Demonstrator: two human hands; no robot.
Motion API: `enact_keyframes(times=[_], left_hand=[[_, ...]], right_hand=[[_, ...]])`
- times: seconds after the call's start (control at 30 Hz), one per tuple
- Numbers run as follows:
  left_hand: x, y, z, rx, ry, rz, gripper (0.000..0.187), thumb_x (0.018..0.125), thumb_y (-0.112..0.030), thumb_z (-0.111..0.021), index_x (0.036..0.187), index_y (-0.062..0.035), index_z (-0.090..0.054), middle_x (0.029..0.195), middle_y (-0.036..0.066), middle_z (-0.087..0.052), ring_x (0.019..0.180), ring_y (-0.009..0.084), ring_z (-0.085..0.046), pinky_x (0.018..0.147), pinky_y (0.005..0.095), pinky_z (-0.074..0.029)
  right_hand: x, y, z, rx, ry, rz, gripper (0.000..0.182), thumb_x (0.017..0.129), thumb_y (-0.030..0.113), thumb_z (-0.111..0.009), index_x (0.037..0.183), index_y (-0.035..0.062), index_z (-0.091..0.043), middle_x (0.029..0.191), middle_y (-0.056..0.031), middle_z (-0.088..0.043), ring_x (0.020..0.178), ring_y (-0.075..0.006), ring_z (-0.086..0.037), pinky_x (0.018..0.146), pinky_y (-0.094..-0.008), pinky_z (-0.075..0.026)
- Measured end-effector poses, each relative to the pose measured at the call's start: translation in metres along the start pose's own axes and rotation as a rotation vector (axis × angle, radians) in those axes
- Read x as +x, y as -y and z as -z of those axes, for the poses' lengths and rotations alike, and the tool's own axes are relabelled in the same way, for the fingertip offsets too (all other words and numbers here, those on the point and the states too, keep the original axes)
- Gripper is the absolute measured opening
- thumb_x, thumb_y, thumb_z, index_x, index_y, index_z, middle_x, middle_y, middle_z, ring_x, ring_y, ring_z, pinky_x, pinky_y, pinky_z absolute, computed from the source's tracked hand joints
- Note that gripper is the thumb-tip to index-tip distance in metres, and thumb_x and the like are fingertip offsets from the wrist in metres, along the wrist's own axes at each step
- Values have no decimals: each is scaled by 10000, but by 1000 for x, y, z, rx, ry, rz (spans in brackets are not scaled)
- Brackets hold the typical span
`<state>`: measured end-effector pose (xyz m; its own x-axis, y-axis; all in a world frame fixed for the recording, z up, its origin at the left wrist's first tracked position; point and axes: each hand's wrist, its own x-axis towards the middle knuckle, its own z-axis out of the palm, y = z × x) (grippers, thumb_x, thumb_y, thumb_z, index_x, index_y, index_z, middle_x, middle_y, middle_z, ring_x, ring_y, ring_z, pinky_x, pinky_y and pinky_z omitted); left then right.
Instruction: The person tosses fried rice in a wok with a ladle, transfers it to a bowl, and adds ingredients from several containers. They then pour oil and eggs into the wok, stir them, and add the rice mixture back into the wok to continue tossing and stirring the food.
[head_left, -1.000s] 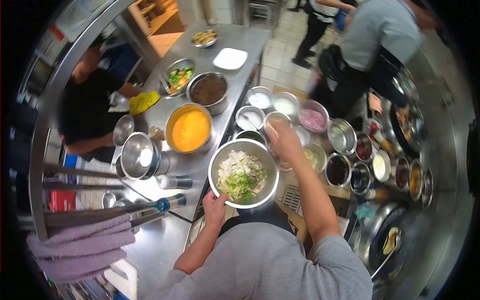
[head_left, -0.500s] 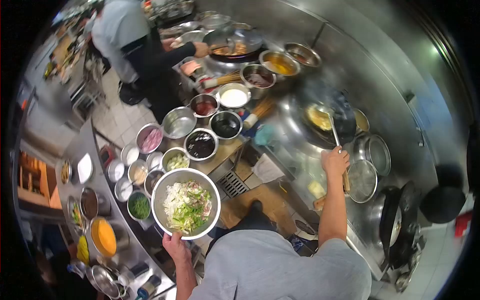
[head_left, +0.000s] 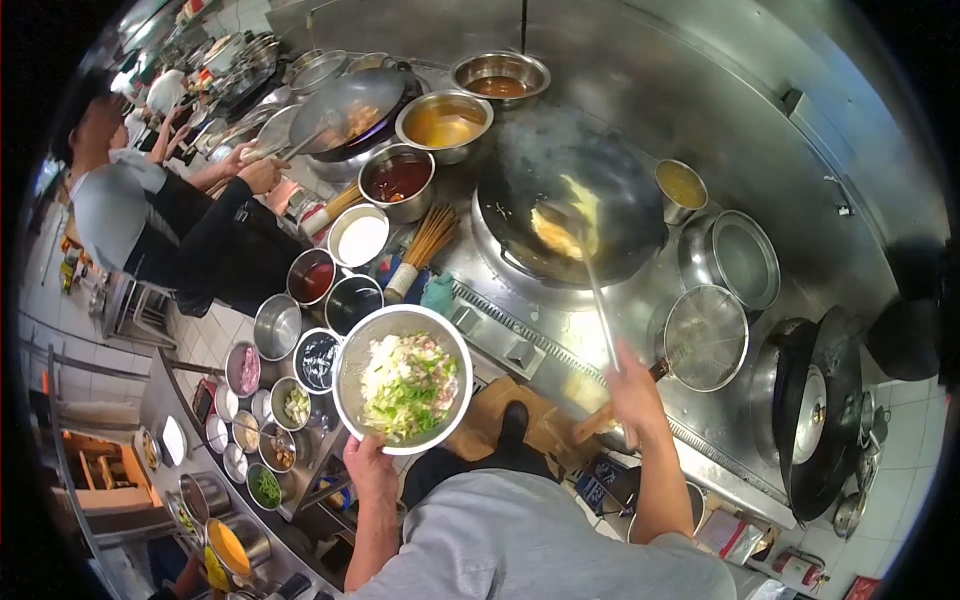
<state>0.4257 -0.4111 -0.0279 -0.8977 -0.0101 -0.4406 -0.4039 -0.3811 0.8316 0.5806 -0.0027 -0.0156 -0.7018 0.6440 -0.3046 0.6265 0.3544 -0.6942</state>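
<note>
My left hand [head_left: 371,466] grips the rim of a steel bowl [head_left: 349,410], held up beside the stove. Chopped white and green vegetables [head_left: 408,388] with pinkish bits lie in it. My right hand [head_left: 637,398] is closed around the handle of a long metal ladle [head_left: 602,308]. The ladle's head reaches into a large black wok [head_left: 625,215], among yellow egg-like food [head_left: 556,236]; its exact shape is blurred. Faint steam hangs over the wok.
A mesh strainer [head_left: 706,338] rests right of the wok, near a pot of yellow liquid [head_left: 682,190]. Bowls of sauce, like the dark red one [head_left: 397,184], and a bamboo brush [head_left: 432,240] stand left. A co-worker [head_left: 150,220] stirs another wok [head_left: 345,112].
My view has swung toward the stove. The ladle has shifted in the wok, and the yellow food is spread differently. The bowl is still in my left hand.
</note>
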Motion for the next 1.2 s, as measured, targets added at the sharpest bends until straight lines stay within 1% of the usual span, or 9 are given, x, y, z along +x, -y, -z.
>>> enact_keyframes(times=[0.2,0.43,0.53,0.67,0.73,0.83,0.97,1.07,1.2], left_hand=[[17,-18,-62,62,96,113,353,804,45,-564,1151,63,-628,1088,136,-704,898,218,-715,805,359,-618],[67,-15,-58,110,277,131,348,794,58,-570,1127,66,-673,1077,113,-721,926,195,-700,845,309,-557],[101,-11,-54,158,346,134,344,798,58,-575,1128,69,-671,1093,121,-723,941,205,-701,874,315,-550],[114,-27,-80,171,341,86,185,801,24,-626,957,-27,-712,807,-17,-681,601,36,-507,556,212,-371],[117,-35,-73,158,341,103,239,802,33,-622,1022,3,-711,902,17,-710,699,64,-585,636,219,-436],[118,-47,-74,116,352,93,305,804,41,-618,1099,41,-698,1027,59,-726,850,106,-651,771,243,-491],[129,-37,-75,120,364,122,270,811,31,-621,1069,9,-696,924,10,-705,666,33,-536,592,202,-398],[140,-31,-74,112,418,165,330,831,35,-594,1155,52,-655,1072,104,-726,896,172,-704,817,298,-572],[124,-50,-79,37,367,137,310,831,31,-590,1132,50,-666,1059,101,-727,907,173,-705,819,314,-587]], right_hand=[[68,48,-8,371,-21,-180,656,1002,221,-579,1591,80,-328,723,-135,-597,520,-207,-574,484,-378,-486],[-19,108,-3,584,67,-312,594,990,117,-554,1563,145,-399,671,-13,-521,485,-128,-485,449,-327,-431],[40,102,-26,672,11,-269,646,968,121,-598,1573,76,-374,676,-45,-567,459,-144,-523,412,-351,-435],[103,98,-43,325,-239,-103,616,973,114,-583,1558,65,-396,676,-53,-572,459,-151,-533,404,-346,-435],[80,92,-40,206,-250,-133,554,975,114,-580,1509,76,-437,687,-30,-566,481,-136,-526,421,-318,-436],[7,145,-28,455,-105,-316,465,978,113,-575,1436,93,-498,704,5,-557,514,-115,-516,447,-277,-437],[33,108,-35,1197,-49,-364,174,1004,117,-552,1177,125,-572,700,34,-540,520,-97,-522,438,-251,-427],[85,107,-43,1170,-94,-342,317,984,98,-577,1295,51,-541,619,-16,-491,429,-119,-434,382,-310,-380],[73,120,-54,558,-186,-239,408,988,101,-577,1387,49,-512,629,-13,-502,440,-118,-459,389,-305,-388]])
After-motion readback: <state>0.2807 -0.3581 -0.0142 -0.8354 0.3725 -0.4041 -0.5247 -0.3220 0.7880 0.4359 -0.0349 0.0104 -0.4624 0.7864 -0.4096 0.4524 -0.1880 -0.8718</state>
